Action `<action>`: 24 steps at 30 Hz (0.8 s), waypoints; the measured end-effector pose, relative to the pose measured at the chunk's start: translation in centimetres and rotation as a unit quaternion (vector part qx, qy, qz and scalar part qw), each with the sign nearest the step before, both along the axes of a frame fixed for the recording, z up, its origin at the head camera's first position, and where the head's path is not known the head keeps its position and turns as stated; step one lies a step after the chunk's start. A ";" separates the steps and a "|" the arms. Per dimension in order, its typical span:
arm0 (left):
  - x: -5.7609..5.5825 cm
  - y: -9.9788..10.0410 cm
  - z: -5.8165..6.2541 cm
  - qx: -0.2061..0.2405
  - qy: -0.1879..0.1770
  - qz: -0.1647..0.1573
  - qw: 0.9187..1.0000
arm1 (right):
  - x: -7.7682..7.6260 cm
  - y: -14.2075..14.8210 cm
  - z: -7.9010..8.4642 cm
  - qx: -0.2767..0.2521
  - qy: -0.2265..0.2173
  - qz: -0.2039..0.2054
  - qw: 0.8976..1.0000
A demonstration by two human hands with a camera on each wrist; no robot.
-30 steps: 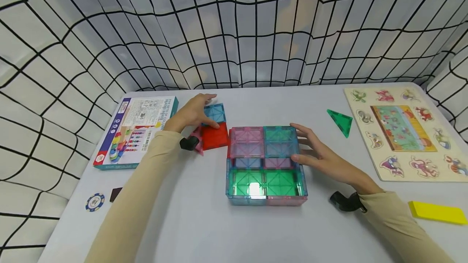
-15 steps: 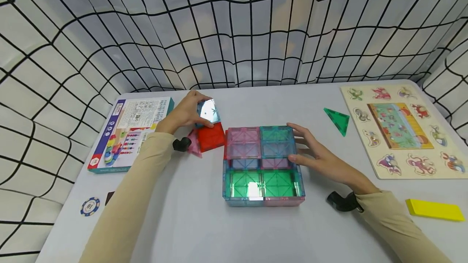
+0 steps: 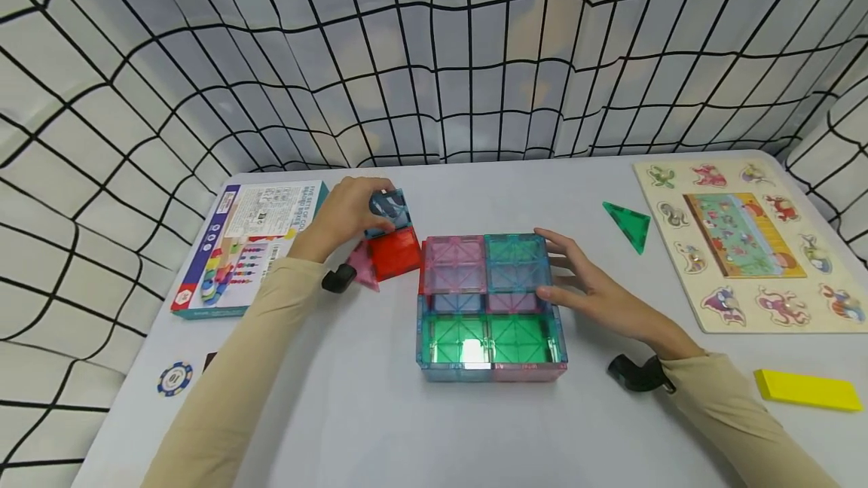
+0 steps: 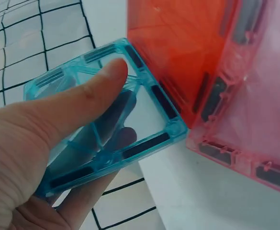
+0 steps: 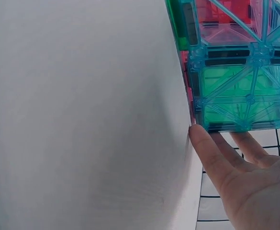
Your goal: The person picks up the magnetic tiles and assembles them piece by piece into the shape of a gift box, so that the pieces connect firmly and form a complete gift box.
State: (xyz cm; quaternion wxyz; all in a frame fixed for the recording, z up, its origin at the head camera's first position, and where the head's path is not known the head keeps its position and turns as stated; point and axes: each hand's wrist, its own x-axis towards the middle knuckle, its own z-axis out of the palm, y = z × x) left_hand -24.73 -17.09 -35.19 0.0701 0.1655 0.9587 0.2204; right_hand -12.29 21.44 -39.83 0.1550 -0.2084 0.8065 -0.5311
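Observation:
My left hand (image 3: 342,217) pinches a square blue magnetic tile (image 3: 395,208), thumb on its upper face and fingers beneath, as the left wrist view shows. One corner of the blue tile (image 4: 161,103) lies right by a red square tile (image 3: 393,253) and a pink tile (image 3: 364,266). At the centre of the table is a low box built of magnetic tiles (image 3: 461,339), with green tiles in its near part and pink and teal ones over its far part. My right hand (image 3: 590,288) rests its extended fingers against the box's right side.
A boxed toy set (image 3: 254,243) lies at the left, with a poker chip (image 3: 175,379) nearer. On the right are a green triangular tile (image 3: 629,226), a wooden animal puzzle board (image 3: 735,300) and a yellow block (image 3: 807,390). Black netting (image 3: 468,66) stands behind the table.
My left hand has taken hold of the blue tile and tilted it, shifting slightly left. The red tile has turned a little. My right hand stays at the box.

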 end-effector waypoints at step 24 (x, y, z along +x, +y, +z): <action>2.1 -1.2 1.4 0.023 0.006 -0.024 0.999 | 0.1 -0.1 0.2 -0.002 -0.005 0.003 1.000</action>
